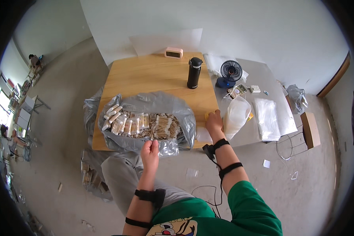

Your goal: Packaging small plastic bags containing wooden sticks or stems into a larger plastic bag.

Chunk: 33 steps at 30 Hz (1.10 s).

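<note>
A grey plastic bag (145,100) lies spread on the wooden table, its mouth rolled back around a heap of loose cotton swabs (167,126) and several clear packs of swabs (131,125). At the heap's near edge, my left hand (150,155) is closed in a pinch, with thin swab sticks showing at its fingertips. My right hand (214,125) rests at the table's right side, fingers bent down beside a small yellow thing (207,115). What lies under those fingertips is hidden. Clear plastic (202,134) lies just left of that hand.
On the wooden table stand a black flask (194,73) and a pinkish clock (173,53). The grey table to the right holds a small fan (231,71), a clear bag of pale material (236,115) and stacked clear bags (266,119). A cardboard box (310,129) and cables (208,188) are lower down.
</note>
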Motion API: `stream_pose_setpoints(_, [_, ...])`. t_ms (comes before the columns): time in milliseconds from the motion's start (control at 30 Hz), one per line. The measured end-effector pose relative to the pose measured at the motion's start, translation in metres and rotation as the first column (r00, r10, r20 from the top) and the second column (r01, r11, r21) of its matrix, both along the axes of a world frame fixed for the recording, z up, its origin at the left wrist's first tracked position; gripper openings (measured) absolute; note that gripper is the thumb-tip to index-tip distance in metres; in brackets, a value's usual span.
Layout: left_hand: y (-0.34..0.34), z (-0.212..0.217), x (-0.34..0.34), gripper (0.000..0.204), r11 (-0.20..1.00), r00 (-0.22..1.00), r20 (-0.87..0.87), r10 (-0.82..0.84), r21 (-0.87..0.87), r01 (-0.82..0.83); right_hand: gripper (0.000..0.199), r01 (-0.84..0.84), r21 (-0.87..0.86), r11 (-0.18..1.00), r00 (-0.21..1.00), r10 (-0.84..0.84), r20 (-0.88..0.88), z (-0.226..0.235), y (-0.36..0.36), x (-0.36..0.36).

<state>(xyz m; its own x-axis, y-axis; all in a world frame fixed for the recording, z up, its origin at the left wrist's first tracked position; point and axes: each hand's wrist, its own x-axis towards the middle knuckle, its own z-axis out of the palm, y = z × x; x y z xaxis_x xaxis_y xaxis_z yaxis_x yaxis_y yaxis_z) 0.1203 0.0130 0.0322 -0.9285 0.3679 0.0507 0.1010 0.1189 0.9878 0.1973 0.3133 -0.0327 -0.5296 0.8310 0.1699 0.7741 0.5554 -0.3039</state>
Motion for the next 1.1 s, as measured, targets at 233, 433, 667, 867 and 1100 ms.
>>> stream_pose_setpoints(233, [0.029, 0.004, 0.023, 0.023, 0.984, 0.988, 0.028, -0.155, 0.090, 0.152, 0.016, -0.383, -0.308, 0.871, 0.613, -0.009, -0.790, 0.044, -0.124, 0.060])
stream_pose_setpoints(433, [0.043, -0.016, 0.040, 0.021, 0.958, 0.948, -0.146, -0.284, -0.070, 0.277, 0.027, -0.589, -0.595, 0.547, 0.478, -0.358, -0.802, 0.032, -0.155, 0.091])
stream_pose_setpoints(667, [0.017, -0.018, 0.006, 0.030, 0.987, 0.981, -0.188, -0.052, -0.157, 0.022, 0.022, -0.013, -0.298, 0.955, 0.670, -0.213, -0.711, -0.010, -0.067, 0.078])
stream_pose_setpoints(867, [-0.026, -0.025, -0.030, 0.032, 0.980, 1.000, -0.030, 0.005, -0.199, -0.011, 0.030, 0.174, 0.078, 0.982, 0.943, -0.143, -0.299, -0.002, -0.079, 0.061])
stream_pose_setpoints(1100, [-0.049, -0.040, -0.090, 0.024, 0.909, 0.934, -0.352, 0.053, -0.371, -0.192, 0.049, -0.377, 0.277, 0.884, 0.913, 0.405, -0.053, -0.005, -0.089, 0.043])
